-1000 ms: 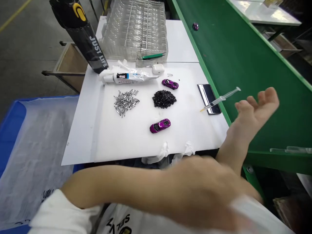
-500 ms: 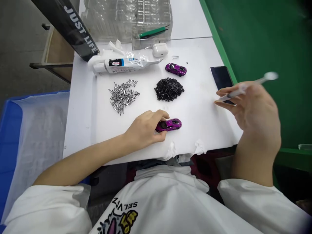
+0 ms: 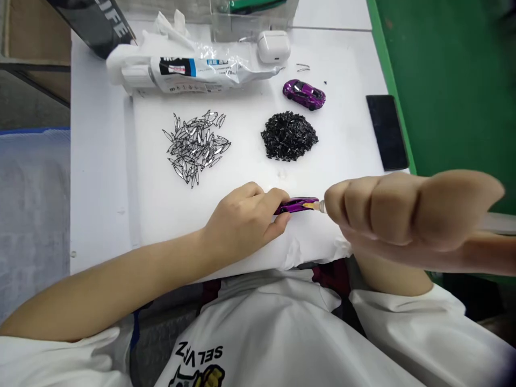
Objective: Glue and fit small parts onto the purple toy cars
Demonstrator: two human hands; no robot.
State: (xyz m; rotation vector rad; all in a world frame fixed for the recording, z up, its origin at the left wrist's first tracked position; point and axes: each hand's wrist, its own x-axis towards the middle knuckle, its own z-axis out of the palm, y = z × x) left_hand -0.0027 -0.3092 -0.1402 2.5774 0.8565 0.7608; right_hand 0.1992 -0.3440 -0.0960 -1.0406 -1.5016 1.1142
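Observation:
My left hand (image 3: 252,217) pinches one end of a purple toy car (image 3: 296,205) between thumb and fingers. The car is tipped so that its side faces up, and my fingers cover its left end. My right hand (image 3: 403,212) is wrapped around a syringe (image 3: 321,206) whose yellowish tip is at the car's right end, seemingly touching it. Most of the syringe barrel is hidden in the fist. Beyond the hands lie a heap of small black parts (image 3: 288,136) and a loose pile of clear, black-edged slivers (image 3: 196,145). A second purple toy car (image 3: 303,94) stands behind the black heap.
A large white tube (image 3: 197,72) and a white earbud case (image 3: 274,47) lie at the back, near a clear plastic tray (image 3: 193,11). A phone (image 3: 387,131) rests by the right edge. Crumpled tissue (image 3: 296,252) sits at the front edge.
My right hand has come left with the syringe, bringing its tip to the car. My left hand has turned the car onto its side. The view has moved closer.

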